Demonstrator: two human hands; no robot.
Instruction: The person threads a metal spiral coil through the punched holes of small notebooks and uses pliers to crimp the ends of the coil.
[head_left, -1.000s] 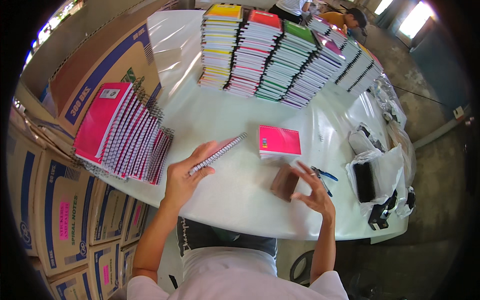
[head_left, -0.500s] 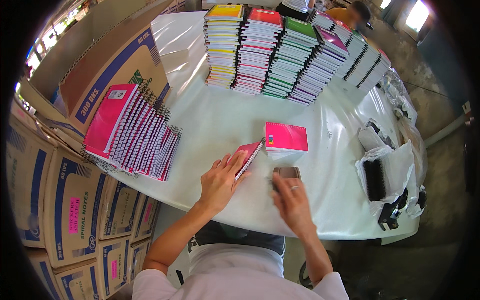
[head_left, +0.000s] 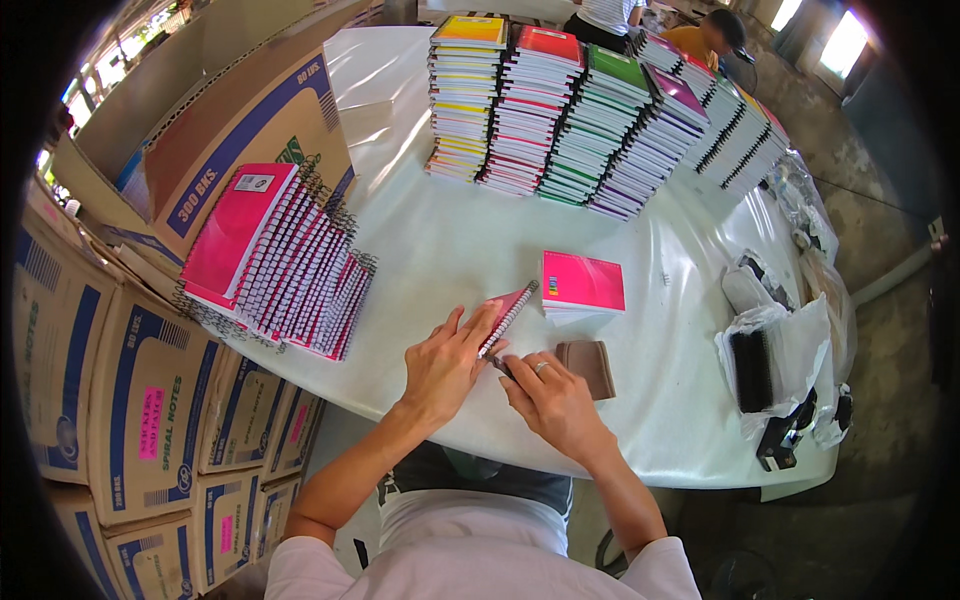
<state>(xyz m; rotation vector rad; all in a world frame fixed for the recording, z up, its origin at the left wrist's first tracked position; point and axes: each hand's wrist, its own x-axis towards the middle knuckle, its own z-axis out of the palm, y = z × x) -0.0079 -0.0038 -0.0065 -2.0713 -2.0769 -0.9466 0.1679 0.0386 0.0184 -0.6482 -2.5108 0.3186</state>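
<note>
A pink spiral notebook [head_left: 513,303] is in my left hand [head_left: 440,368], near the middle front of the table. My fingers lie over its cover, and its coil runs along the right side. My right hand [head_left: 556,402], closed, grips a small dark hand tool [head_left: 500,366] whose tip is at the coil's near end; its exact kind is mostly hidden by my fingers. Beside that hand sits a brown block-like object [head_left: 590,368]. Just beyond is a short stack of pink-covered books [head_left: 584,284] with punched edges and no coil showing.
A leaning pile of pink spiral notebooks [head_left: 290,262] stands at left, before an open carton [head_left: 250,130]. Tall stacks of yellow, red, green and purple notebooks [head_left: 560,120] line the back. Plastic wrap with black coils [head_left: 752,370] lies right. Closed cartons [head_left: 150,400] are piled lower left. Other people are beyond.
My right hand has moved left from the brown object to the notebook, bringing the dark tool to the coil's near end. My left hand still holds the notebook. The view has shifted slightly.
</note>
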